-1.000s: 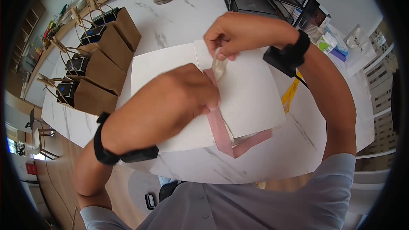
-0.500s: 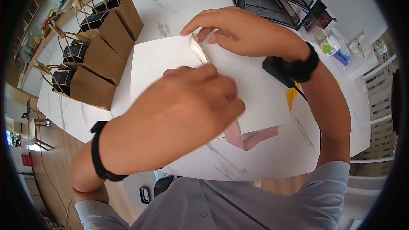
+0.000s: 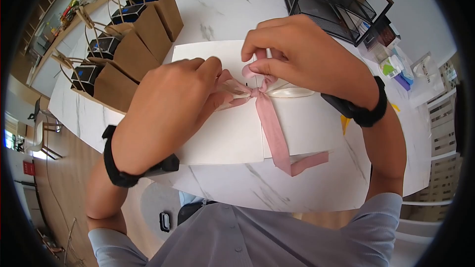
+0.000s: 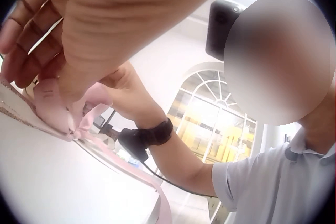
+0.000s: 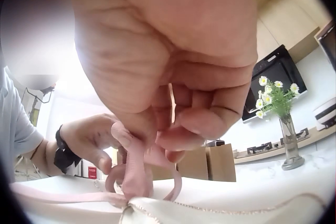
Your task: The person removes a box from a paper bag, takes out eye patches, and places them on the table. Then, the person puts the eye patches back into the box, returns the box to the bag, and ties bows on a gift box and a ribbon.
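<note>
A white box [image 3: 222,143] lies on the table, with a pink ribbon [image 3: 273,128] knotted over its middle. One pink tail runs down over the near edge and folds to the right. Cream ribbon [image 3: 294,92] with a glittery edge spreads out to both sides under the knot. At the left of the knot my left hand [image 3: 170,96] holds a pink loop between thumb and fingers. My right hand [image 3: 302,54] pinches another piece of the pink ribbon [image 5: 135,166] just above the knot. My left fingertips are partly hidden in the head view.
Brown paper bags [image 3: 123,81] with dark boxes inside and clothespins on their handles stand in a row at the left. A black mesh rack [image 3: 336,7] is at the back right. A glass vase [image 5: 290,145] with daisies stands at the far side.
Both hands have parted from close over the ribbon to either side of the knot. The pink knot and loops now show. My right hand went from the cream ribbon to the pink one.
</note>
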Available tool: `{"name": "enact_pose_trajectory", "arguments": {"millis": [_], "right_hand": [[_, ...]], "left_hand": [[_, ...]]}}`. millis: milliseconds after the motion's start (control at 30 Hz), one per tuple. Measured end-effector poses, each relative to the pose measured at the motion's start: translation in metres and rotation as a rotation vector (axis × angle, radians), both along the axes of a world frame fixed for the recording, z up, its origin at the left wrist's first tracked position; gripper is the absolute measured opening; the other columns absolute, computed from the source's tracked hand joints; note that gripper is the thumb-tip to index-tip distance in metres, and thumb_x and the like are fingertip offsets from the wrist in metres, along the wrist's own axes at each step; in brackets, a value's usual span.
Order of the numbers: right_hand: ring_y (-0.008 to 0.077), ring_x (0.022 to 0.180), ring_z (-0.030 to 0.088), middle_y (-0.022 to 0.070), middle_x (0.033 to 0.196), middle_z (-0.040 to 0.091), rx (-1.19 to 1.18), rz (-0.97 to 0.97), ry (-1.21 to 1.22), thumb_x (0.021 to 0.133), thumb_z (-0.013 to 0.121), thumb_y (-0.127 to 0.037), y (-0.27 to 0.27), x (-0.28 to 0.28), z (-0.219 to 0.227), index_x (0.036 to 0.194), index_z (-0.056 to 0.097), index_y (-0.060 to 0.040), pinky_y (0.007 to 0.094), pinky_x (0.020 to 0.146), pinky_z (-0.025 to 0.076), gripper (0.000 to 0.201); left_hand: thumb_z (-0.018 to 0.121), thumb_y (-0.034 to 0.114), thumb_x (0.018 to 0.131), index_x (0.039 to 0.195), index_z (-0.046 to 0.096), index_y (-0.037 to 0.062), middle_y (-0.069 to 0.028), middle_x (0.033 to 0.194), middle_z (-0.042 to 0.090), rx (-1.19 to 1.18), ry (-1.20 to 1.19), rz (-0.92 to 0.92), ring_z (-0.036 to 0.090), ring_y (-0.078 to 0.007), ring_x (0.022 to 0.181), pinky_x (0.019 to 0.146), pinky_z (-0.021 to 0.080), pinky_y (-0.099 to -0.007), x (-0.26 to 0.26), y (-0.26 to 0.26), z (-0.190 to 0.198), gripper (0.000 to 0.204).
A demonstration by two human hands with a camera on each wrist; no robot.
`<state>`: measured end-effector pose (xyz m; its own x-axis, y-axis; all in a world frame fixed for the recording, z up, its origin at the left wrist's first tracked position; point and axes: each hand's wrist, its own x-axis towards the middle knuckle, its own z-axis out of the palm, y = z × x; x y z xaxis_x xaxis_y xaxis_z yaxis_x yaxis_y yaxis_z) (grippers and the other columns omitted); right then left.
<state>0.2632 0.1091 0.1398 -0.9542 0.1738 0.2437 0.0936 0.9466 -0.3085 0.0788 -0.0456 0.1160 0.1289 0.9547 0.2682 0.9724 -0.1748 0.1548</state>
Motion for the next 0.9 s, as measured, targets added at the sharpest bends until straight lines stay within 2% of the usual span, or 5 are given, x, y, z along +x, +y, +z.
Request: {"name": "enact_pose_trajectory", "arguments": {"millis": [233, 467, 700, 800, 900], "right_hand": [[0.0248, 0.077, 0.062, 0.0067, 0.085, 0.061, 0.049, 0.163, 0.104, 0.083, 0.066, -0.006, -0.038, 0.039, -0.035, 0.089, 0.064, -0.0046, 0.0339, 0.068, 0.052, 0.007], [0.0260, 0.077, 0.062, 0.0081, 0.087, 0.063, 0.120, 0.189, 0.071, 0.081, 0.062, -0.001, -0.031, 0.053, -0.044, 0.091, 0.066, -0.0046, 0.0344, 0.071, 0.052, 0.012], [0.0245, 0.084, 0.066, 0.0094, 0.091, 0.071, -0.416, 0.161, -0.077, 0.082, 0.054, 0.002, -0.014, 0.049, -0.022, 0.092, 0.067, -0.0020, 0.0338, 0.079, 0.052, 0.018], [0.0124, 0.089, 0.066, 0.0093, 0.092, 0.070, -0.862, 0.143, -0.245, 0.085, 0.053, 0.002, 0.013, 0.043, -0.017, 0.102, 0.063, -0.0017, 0.0269, 0.079, 0.051, 0.020], [0.0127, 0.087, 0.065, 0.0121, 0.098, 0.067, -0.911, -0.002, -0.211, 0.085, 0.054, 0.001, 0.021, 0.024, -0.008, 0.109, 0.063, -0.0036, 0.0261, 0.079, 0.051, 0.026]], "left_hand": [[0.067, -0.002, 0.086, 0.094, 0.060, -0.0003, -0.0151, 0.087, 0.070, -0.007, -0.225, -0.077, 0.069, -0.0341, 0.077, 0.071, 0.054, -0.0390, -0.006, 0.002, -0.006, 0.012], [0.065, -0.008, 0.084, 0.114, 0.056, 0.0019, -0.0156, 0.101, 0.068, -0.125, -0.339, -0.210, 0.068, -0.0365, 0.096, 0.081, 0.056, -0.0409, 0.011, -0.007, -0.007, 0.033], [0.076, 0.004, 0.077, 0.137, 0.053, 0.0070, -0.0230, 0.136, 0.054, 0.017, -0.055, -0.315, 0.057, -0.0402, 0.121, 0.098, 0.052, -0.0415, 0.027, -0.019, -0.021, 0.065], [0.076, 0.008, 0.078, 0.137, 0.054, 0.0079, -0.0240, 0.137, 0.053, 0.063, 0.080, -0.278, 0.057, -0.0406, 0.120, 0.099, 0.052, -0.0421, 0.034, -0.022, -0.024, 0.063], [0.068, 0.008, 0.081, 0.124, 0.060, 0.0043, -0.0278, 0.137, 0.052, 0.081, 0.145, -0.311, 0.056, -0.0407, 0.121, 0.100, 0.051, -0.0424, 0.035, -0.022, -0.024, 0.044]]}}
